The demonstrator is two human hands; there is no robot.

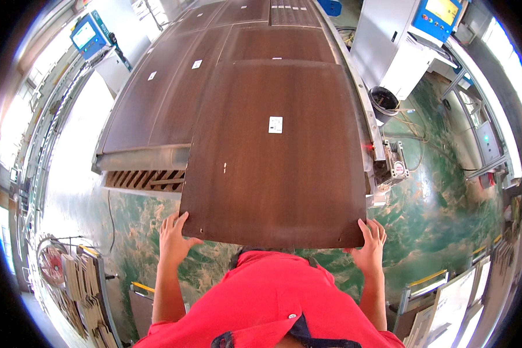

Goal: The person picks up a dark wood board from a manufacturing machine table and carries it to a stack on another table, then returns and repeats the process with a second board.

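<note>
One dark-brown, rectangular, wood-grained panel (284,174) spans the frame's centre; the bare left hand (173,236), lower left, and bare right hand (369,246), lower right, clasp its near corners, thumbs spread from fingers.

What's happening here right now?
Someone in a red shirt has a bare hand at each near corner of a large brown panel: left hand at the left, right hand at the right. Its near end juts toward them. Other brown panels lie beyond it and to its left.
</note>
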